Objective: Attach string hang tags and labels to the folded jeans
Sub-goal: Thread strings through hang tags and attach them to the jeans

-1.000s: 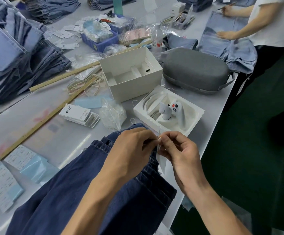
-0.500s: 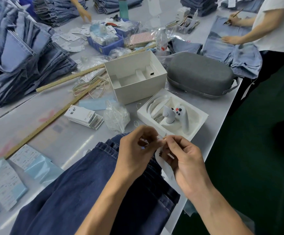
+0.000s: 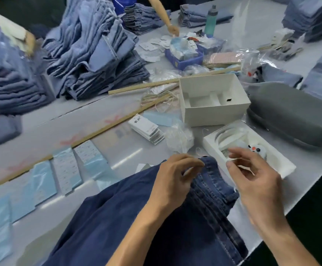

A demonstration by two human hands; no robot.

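the left hand [image 3: 172,179] rests on the waistband end of the dark folded jeans [image 3: 129,223], thumb and forefinger drawn together near the band's top edge; whether they pinch a string is too blurred to tell. the right hand [image 3: 252,181] hovers just beside the jeans on their right, apart from the left, its fingers loosely curled with thumb and forefinger nearly meeting — something pale and thin may lie between them, but i cannot tell for sure. the jeans lie on the grey table [image 3: 102,150] right under both hands, waistband pointing away from the person.

judging by the pose, this looks like the threading or looping step of fixing a string tag at the waistband; no tag is plainly seen hanging there. the next move likely calls for a fine pinch on the string and a tag from the stack of white hang tags [image 3: 146,128], which sits beyond the jeans, to the left of a crumpled clear plastic bag [image 3: 178,138].

just past the jeans on the right is a white moulded tray [image 3: 283,166] holding a small white controller [image 3: 256,150]; behind it an open white box [image 3: 212,100] and a grey case [image 3: 294,116]. left of the jeans lie pale blue label sheets [image 3: 64,173] — further off, stacks of lighter jeans [image 3: 91,54]
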